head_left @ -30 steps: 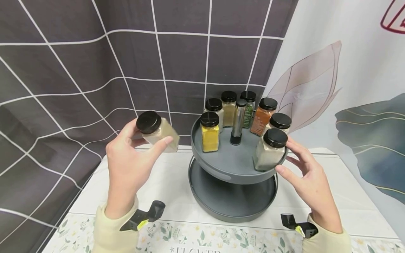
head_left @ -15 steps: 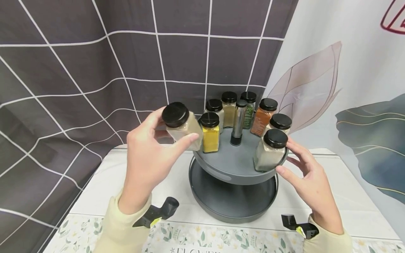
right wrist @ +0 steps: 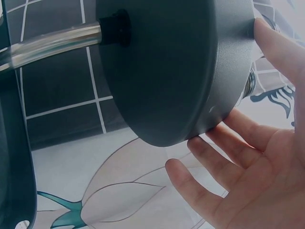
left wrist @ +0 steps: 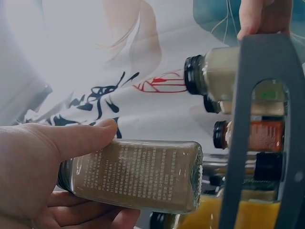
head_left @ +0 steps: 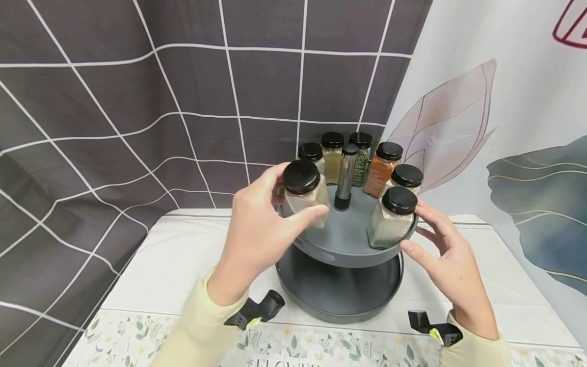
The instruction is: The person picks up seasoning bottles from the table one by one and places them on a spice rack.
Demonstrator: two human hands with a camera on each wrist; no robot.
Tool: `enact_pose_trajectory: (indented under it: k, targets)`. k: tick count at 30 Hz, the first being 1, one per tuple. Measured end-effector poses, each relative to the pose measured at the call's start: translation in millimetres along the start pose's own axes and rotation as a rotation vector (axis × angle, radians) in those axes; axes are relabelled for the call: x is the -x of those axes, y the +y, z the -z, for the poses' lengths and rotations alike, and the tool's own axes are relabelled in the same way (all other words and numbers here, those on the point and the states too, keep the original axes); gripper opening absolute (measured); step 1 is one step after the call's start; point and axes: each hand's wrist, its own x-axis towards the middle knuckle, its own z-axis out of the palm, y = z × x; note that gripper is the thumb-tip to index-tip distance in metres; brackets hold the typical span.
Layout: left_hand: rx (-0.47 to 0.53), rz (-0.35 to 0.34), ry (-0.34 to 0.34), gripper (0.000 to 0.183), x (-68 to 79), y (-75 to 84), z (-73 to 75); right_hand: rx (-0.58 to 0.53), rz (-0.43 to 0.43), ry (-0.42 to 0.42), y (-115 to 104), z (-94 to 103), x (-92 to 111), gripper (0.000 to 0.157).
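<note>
A square glass spice jar (head_left: pixel 308 201) of beige powder with a black lid is held by my left hand (head_left: pixel 257 224), thumb on one side and fingers on the other. The jar leans slightly over the left part of the upper tier (head_left: pixel 337 234) of a grey two-tier turntable. In the left wrist view a yellow-filled jar (left wrist: pixel 205 214) lies beyond it; in the head view the held jar hides it. My right hand (head_left: pixel 451 260) touches the upper tier's outer wall on the right, its fingers (right wrist: pixel 217 157) spread and fairly straight, beside a pale-powder jar (head_left: pixel 390 221).
Several more black-lidded jars stand around the upper tier, among them an orange-brown one (head_left: pixel 381 171) and a green herb one (head_left: pixel 361 160). A metal post (head_left: pixel 346 176) rises at its centre. The lower tier (head_left: pixel 339 295) rests on a white tablecloth (head_left: pixel 183 265). Behind hangs a dark gridded curtain (head_left: pixel 266 86).
My left hand has carried the beige-powder jar rightward, from beside the turntable to over the upper tier's left side, now covering the yellow jar in the head view. My right hand stays put.
</note>
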Motion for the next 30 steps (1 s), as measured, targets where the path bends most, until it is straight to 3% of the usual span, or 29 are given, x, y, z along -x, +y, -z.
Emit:
enact_pose_trajectory:
  k: [8, 17, 24, 30]
  targets:
    - [-0.036, 0.019, -0.06, 0.062, 1.3, -1.4, -16.4, -0.018, -0.001, 0.001, 0, -0.1, -1, 0.069]
    - [-0.141, 0.183, -0.194, 0.063, 1.9, -0.5, -33.3, -0.044, -0.009, 0.008, 1, 0.4, 1, 0.068]
    - [-0.204, 0.188, -0.231, 0.068, 2.3, -3.6, -43.2, -0.024, -0.004, 0.007, 1, 0.7, 1, 0.068]
    - [-0.197, 0.178, -0.245, 0.063, 3.2, -2.9, -50.5, -0.004, -0.004, 0.005, 1, 0.6, 0, 0.069]
